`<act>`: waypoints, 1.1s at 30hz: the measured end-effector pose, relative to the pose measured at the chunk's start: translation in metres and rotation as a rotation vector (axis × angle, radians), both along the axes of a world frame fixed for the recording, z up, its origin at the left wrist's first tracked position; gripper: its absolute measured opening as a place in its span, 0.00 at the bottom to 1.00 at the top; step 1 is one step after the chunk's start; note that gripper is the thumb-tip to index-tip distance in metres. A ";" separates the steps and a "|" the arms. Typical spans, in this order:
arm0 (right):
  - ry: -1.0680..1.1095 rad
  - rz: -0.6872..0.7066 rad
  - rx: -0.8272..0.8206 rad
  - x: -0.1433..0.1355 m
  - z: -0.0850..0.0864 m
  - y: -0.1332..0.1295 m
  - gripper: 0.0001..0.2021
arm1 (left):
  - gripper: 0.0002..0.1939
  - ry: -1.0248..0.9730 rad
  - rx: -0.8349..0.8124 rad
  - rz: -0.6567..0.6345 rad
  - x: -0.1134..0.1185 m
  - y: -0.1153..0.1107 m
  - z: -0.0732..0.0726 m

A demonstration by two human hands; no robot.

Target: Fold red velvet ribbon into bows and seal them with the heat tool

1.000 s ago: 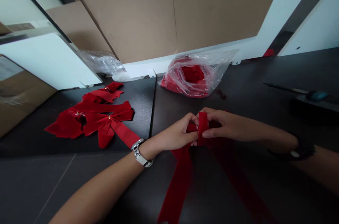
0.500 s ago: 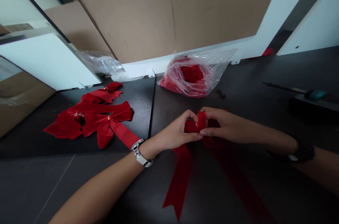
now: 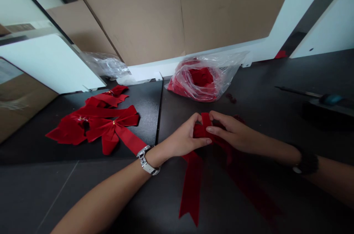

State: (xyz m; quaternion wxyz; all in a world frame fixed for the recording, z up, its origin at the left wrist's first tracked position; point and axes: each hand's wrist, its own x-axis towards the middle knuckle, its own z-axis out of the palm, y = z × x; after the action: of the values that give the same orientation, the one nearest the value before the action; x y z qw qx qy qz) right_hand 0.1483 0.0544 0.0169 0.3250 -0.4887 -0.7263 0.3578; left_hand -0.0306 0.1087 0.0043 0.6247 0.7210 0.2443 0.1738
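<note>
Between my two hands is a red velvet ribbon bow, just above the dark tabletop. My left hand is closed around its left side, thumb in front. On the right, my right hand pinches a short red strip standing up at the bow's middle. Two long tails hang toward me; the left ribbon tail ends in a notched tip, and the right one is blurred. Beside my left wrist lie several finished-looking red bows with gold ties at their centres.
An open clear plastic bag of red pieces stands behind my hands. A screwdriver-like tool with a teal handle rests at the right. Cardboard and white panels rise at the back. Crumpled clear plastic lies back left.
My right hand has shifted slightly left across the bow's middle, its fingers on the upright strip. The left tail has swung to the right, and the right tail has moved too.
</note>
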 end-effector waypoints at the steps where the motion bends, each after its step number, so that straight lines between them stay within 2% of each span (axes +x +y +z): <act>1: -0.006 -0.012 -0.007 0.000 -0.001 0.000 0.09 | 0.20 0.012 0.033 -0.006 0.000 0.000 -0.001; 8: 0.014 -0.061 -0.042 -0.001 -0.001 0.000 0.09 | 0.19 0.103 0.151 0.065 0.001 -0.004 0.001; 11: 0.042 -0.098 -0.047 -0.003 -0.001 0.000 0.09 | 0.18 0.137 0.307 0.139 0.002 -0.006 -0.001; 14: 0.113 -0.124 -0.102 -0.004 -0.003 0.002 0.11 | 0.19 0.112 0.571 0.224 0.003 -0.008 -0.008; 16: 0.178 -0.141 -0.165 -0.005 -0.005 0.003 0.12 | 0.19 0.065 0.812 0.253 0.002 -0.008 -0.011; 20: 0.297 -0.182 -0.273 -0.004 -0.008 0.004 0.12 | 0.17 0.034 1.290 0.178 -0.004 -0.004 -0.014; 23: 0.402 -0.222 -0.385 -0.003 -0.007 0.004 0.14 | 0.16 0.064 1.514 0.119 -0.009 0.000 -0.011; 28: 0.511 -0.223 -0.532 -0.006 -0.007 0.001 0.22 | 0.12 0.054 1.685 0.052 -0.011 0.000 -0.007; 31: 0.477 -0.156 -0.553 -0.006 -0.005 0.001 0.18 | 0.11 0.043 1.703 0.045 -0.009 -0.003 -0.006; 33: 0.374 -0.074 -0.556 -0.003 0.000 0.003 0.14 | 0.11 0.044 1.692 0.055 -0.007 -0.006 -0.005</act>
State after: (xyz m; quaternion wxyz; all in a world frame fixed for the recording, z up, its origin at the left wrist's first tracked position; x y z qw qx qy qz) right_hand 0.1451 0.0576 0.0167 0.3194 -0.5107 -0.5104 0.6137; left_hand -0.0374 0.1025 -0.0007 -0.1350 0.9426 0.0613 0.2991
